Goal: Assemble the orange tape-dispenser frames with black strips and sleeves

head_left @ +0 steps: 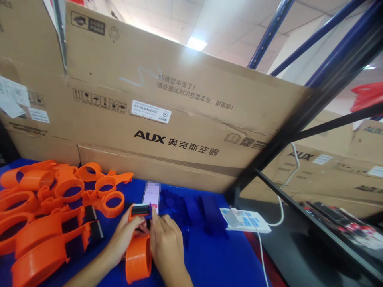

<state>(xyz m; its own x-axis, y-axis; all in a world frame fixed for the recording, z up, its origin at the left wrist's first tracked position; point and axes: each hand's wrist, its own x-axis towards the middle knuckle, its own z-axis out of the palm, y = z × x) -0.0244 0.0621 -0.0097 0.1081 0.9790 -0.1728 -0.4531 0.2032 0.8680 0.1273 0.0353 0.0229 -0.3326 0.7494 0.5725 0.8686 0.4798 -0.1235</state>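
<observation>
Right hand [167, 240] angled forward, index extended; left hand [129, 226] clasps orange dispenser [136, 261].

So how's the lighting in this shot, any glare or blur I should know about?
Head view: a bright ceiling light flares hazily over the cardboard box's top edge; head view again: dark blue pieces nearly melt into the blue cloth, while the held orange dispenser stands out; same view: the phone's top is pixelated.
</observation>
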